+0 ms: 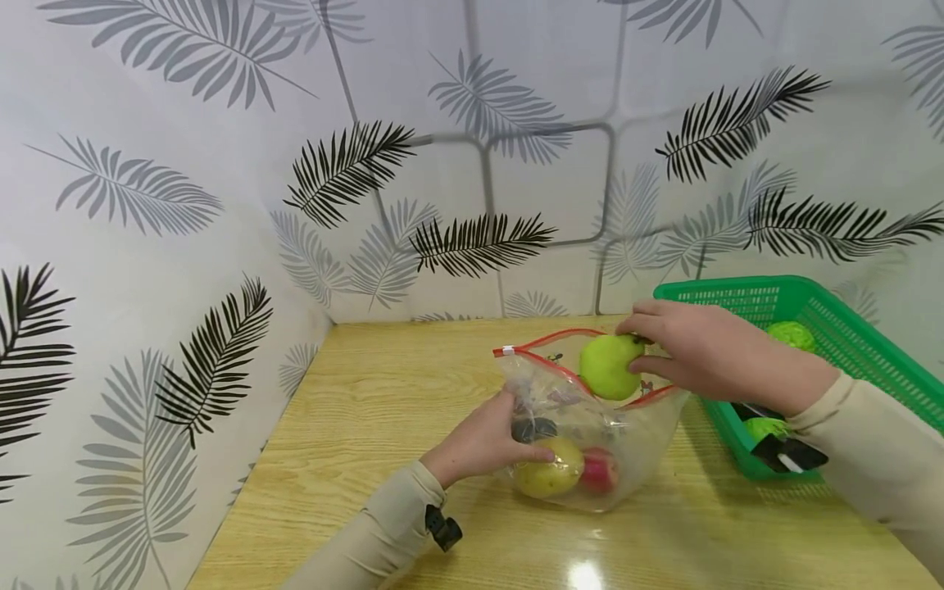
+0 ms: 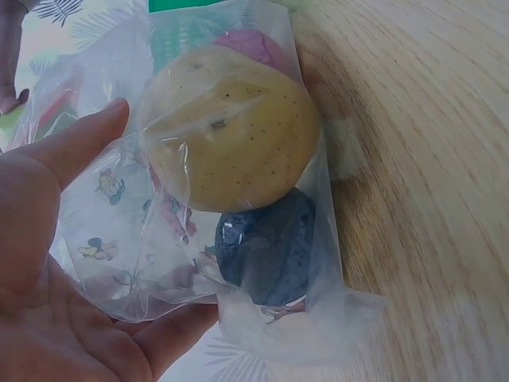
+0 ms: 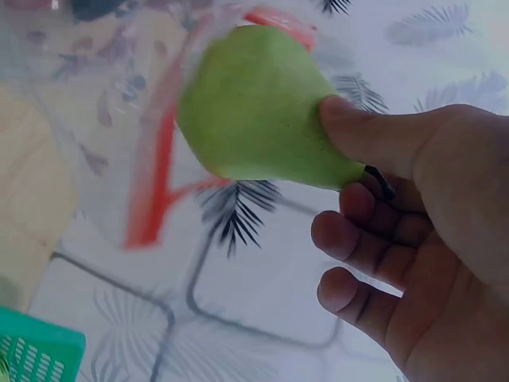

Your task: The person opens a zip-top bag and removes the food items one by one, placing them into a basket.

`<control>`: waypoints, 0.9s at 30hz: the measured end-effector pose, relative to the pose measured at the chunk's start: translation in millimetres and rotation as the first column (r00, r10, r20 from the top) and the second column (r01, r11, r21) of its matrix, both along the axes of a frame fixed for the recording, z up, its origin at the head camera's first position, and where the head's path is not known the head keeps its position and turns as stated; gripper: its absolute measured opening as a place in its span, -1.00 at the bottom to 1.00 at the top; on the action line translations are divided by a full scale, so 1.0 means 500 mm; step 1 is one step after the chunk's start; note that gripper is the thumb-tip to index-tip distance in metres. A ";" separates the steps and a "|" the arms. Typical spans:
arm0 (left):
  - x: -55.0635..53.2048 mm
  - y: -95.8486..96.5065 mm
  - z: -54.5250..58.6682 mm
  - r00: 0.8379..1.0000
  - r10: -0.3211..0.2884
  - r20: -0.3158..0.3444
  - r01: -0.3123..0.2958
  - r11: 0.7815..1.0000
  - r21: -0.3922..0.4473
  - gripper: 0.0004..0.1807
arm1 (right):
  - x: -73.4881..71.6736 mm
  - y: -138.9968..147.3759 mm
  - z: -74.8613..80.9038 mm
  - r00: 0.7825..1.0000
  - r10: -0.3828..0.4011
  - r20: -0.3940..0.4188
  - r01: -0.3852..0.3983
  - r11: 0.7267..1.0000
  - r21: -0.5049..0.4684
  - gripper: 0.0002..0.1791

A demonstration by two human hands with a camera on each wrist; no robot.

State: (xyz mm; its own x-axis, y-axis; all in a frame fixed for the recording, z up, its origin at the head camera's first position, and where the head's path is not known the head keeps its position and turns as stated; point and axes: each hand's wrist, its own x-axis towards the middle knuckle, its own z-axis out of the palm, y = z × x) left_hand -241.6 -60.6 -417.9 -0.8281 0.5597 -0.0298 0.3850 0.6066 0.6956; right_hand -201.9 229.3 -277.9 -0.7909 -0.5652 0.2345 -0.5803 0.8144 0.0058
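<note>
A clear zip-top bag (image 1: 642, 447) with a red zip edge stands on the table, its mouth spread apart. Inside lie a yellow, speckled round fruit (image 2: 231, 127), a dark blue-black lump (image 2: 266, 247) and a pinkish-red item (image 1: 599, 470). My left hand (image 1: 479, 438) holds the bag's left side, thumb in front and fingers behind. Between thumb and fingers, my right hand (image 1: 696, 348) pinches a green pear (image 3: 254, 107) by its stem end. The pear's wide end is at the bag's mouth, between the red zip edges.
At the right stands a green perforated basket (image 1: 792, 288) with light-green produce (image 1: 791, 334) in it, partly hidden by my right arm. A patterned sheet (image 1: 457, 188) with leaf prints rises behind the wooden table (image 1: 369, 377).
</note>
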 end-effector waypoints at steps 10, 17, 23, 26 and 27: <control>0.003 0.000 0.001 1.000 0.020 -0.007 -0.020 0.998 -0.056 0.11 | 0.031 0.144 0.025 0.977 -0.179 -0.120 0.171 0.983 -0.067 -0.63; 0.003 -0.007 0.000 1.000 0.030 0.001 -0.030 0.997 -0.065 0.21 | 0.019 0.250 -0.031 0.954 -0.289 0.077 0.289 0.957 0.006 -0.59; 0.005 -0.005 0.002 0.999 0.035 0.005 -0.035 0.997 -0.072 0.15 | 0.010 0.339 -0.093 0.914 -0.356 0.197 0.351 0.934 0.059 -0.50; 0.007 -0.004 0.003 0.999 0.039 0.014 -0.038 0.997 -0.071 0.15 | 0.012 0.373 -0.122 0.904 -0.354 0.241 0.348 0.935 0.068 -0.51; 0.007 -0.003 0.003 0.999 0.037 0.017 -0.036 0.997 -0.069 0.17 | 0.013 0.382 -0.131 0.900 -0.359 0.248 0.352 0.933 0.074 -0.52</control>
State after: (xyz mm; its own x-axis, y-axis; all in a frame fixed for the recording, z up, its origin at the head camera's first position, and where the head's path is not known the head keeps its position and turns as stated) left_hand -238.0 -62.0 -416.4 -0.8470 0.5252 -0.0827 0.3492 0.6668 0.6584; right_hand -195.2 420.5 -343.3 -0.9711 -0.2384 -0.0113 -0.2368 0.9684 -0.0785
